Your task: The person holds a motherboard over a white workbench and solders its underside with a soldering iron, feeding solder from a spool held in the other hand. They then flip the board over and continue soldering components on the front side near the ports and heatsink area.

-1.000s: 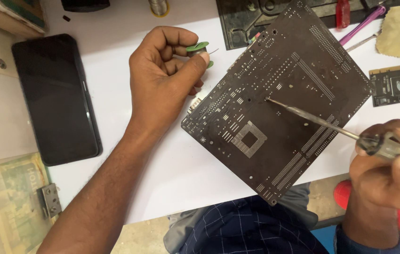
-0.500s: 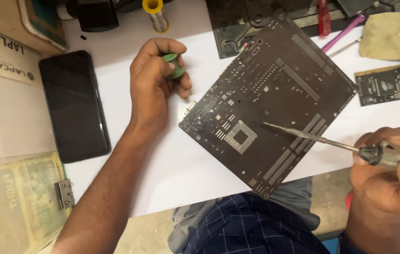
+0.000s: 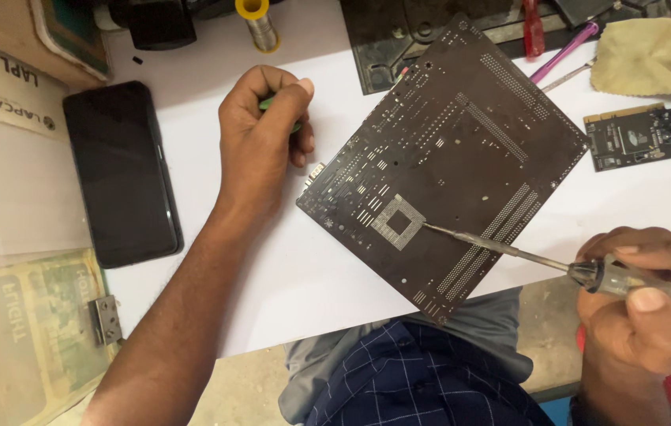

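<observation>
A dark brown circuit board (image 3: 462,150) lies solder side up on the white table (image 3: 288,268), turned like a diamond. My right hand (image 3: 647,304) grips a soldering iron (image 3: 556,264) at the lower right, and its long tip touches the square pad grid (image 3: 399,222) on the board. Left of the board, my left hand (image 3: 260,134) rests on the table, its fingers curled around a small green object (image 3: 266,102) that is mostly hidden.
A black phone (image 3: 121,170) lies at the left beside a cardboard box (image 3: 4,87). At the back stand a solder spool (image 3: 256,20), a dark mat (image 3: 383,39), a yellow cloth (image 3: 651,55) and a smaller green card (image 3: 647,136). A hinged case (image 3: 28,331) sits at the lower left.
The iron's tip has slid left along the board onto the square pad grid. My left hand has closed more tightly over the green object.
</observation>
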`<state>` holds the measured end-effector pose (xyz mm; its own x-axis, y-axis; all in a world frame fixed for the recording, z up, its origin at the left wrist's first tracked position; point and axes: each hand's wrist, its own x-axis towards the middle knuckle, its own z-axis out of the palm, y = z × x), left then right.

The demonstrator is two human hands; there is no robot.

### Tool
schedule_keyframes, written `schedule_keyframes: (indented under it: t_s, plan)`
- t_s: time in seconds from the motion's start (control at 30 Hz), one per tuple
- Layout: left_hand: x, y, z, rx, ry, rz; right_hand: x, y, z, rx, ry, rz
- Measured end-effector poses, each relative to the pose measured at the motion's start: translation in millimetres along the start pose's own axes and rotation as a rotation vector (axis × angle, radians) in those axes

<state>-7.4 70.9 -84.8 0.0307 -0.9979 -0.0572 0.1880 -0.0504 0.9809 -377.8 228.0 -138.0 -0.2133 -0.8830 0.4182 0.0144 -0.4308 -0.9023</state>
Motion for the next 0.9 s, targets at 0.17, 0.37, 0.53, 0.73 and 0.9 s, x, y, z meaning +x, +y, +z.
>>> schedule_keyframes:
  t_s: [0.17, 0.37, 0.53, 0.73, 0.9]
  plan:
    - [-2, 2, 3, 0.042, -0.010, -0.008, 4, -9, 14, -0.079, -0.007, -0.036]
    - [-3, 2, 6, 0.100, -0.019, 0.033, -7, -7, -9, -0.098, -0.071, 0.018]
    - [-3, -1, 6, 0.114, -0.038, 0.081, -8, 6, -30, -0.275, -0.119, -0.069]
    - [-3, -2, 6, 0.133, -0.064, 0.124, 4, 4, -60, -0.411, -0.349, -0.248]
    - [-5, 0, 6, 0.123, -0.062, 0.104, -21, 33, -84, -0.152, -0.004, -0.080]
